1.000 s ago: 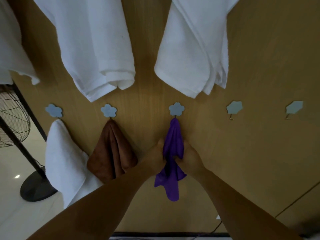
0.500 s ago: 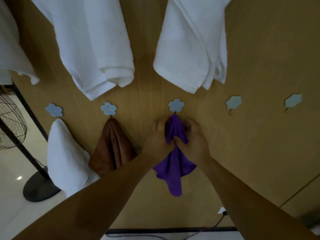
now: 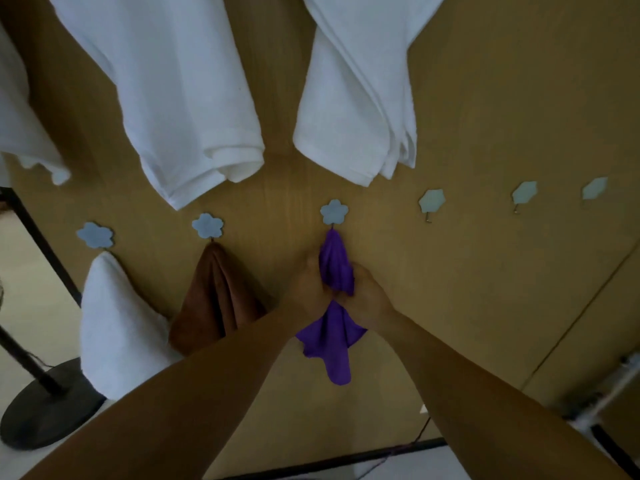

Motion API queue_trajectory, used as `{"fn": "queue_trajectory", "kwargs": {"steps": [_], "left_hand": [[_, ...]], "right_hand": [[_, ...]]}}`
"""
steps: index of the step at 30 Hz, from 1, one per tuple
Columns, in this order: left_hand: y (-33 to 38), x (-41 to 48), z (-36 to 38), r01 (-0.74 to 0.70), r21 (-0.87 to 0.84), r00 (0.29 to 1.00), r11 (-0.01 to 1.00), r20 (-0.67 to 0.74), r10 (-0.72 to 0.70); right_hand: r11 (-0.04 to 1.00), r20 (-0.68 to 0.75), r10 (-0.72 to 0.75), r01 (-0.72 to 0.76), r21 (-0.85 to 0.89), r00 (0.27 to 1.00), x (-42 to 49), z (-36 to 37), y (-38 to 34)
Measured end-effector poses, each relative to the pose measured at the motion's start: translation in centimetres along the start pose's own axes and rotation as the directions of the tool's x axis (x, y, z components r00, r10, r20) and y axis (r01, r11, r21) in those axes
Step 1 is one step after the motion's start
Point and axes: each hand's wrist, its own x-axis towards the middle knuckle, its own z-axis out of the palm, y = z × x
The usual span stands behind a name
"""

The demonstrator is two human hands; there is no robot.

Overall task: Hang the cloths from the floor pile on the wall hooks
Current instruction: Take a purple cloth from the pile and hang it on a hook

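The purple cloth (image 3: 333,261) hangs from its hook (image 3: 334,212), long axis twelve to six. The left grip (image 3: 310,289) at nine and the right grip (image 3: 365,296) at three both pinch its middle.

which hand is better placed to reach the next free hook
Right, probably. The right hand grips the purple cloth on the side nearest the bare hook; the left hand grips its other side, towards the brown cloth.

Tops of white towels (image 3: 180,98) beyond upper edge; fingers (image 3: 310,268) of left hand (image 3: 308,289) and right hand (image 3: 365,297) partly behind purple cloth (image 3: 334,265).
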Motion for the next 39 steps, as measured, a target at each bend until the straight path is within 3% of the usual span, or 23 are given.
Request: {"fn": "queue_trajectory", "kwargs": {"steps": [3, 6, 9, 12, 17, 21, 26, 32, 35, 39], "left_hand": [[-1.3, -2.6, 0.4, 0.075, 0.221, 0.992, 0.972, 0.079, -0.095], [-2.2, -6.1, 1.0, -0.024, 0.485, 0.997, 0.874, 0.074, -0.014], [-2.6, -9.3, 1.8, -0.176, 0.517, 0.974, 0.838, 0.213, 0.073], [-1.6, -12.9, 3.0, -0.319, 0.483, 0.899, 0.815, 0.426, 0.1], [4.1, -20.0, 7.4, -0.538, 0.343, 0.659, 0.77, 0.741, 0.13], [9.6, -27.6, 11.7, -0.717, 0.172, 0.423, 0.676, 0.878, 0.225], [16.8, -38.8, 17.9, -0.81, -0.005, 0.165, 0.587, 0.957, 0.237], [21.6, -55.8, 25.1, -0.813, -0.198, -0.114, 0.548, 0.976, 0.183], [21.7, -62.8, 28.6, -0.798, -0.246, -0.196, 0.55, 0.969, 0.148], [18.8, -69.2, 34.0, -0.784, -0.248, -0.237, 0.568, 0.967, 0.096]], "right_hand": [[0.974, 0.009, 0.171, -0.168, -0.153, 0.985, -3.8, -0.5, 0.0], [0.913, -0.07, 0.325, -0.332, -0.237, 0.943, -8.6, -0.5, 0.3], [0.856, -0.136, 0.448, -0.468, -0.22, 0.883, -14.4, 0.1, 0.4], [0.78, -0.17, 0.565, -0.59, -0.21, 0.808, -21.3, 1.0, 0.3], [0.633, -0.31, 0.685, -0.749, -0.197, 0.66, -34.8, -0.1, -0.1], [0.45, -0.374, 0.801, -0.882, -0.141, 0.468, -47.0, -2.6, -0.4], [0.267, -0.458, 0.859, -0.964, 0.017, 0.23, -62.4, -3.8, -1.1], [0.041, -0.381, 0.922, -0.967, 0.251, -0.06, -80.6, -1.5, -0.7], [-0.035, -0.337, 0.929, -0.942, 0.335, -0.154, -87.6, 0.3, 1.0], [-0.131, -0.241, 0.939, -0.902, 0.412, -0.246, -94.2, 4.8, 5.6]]}}
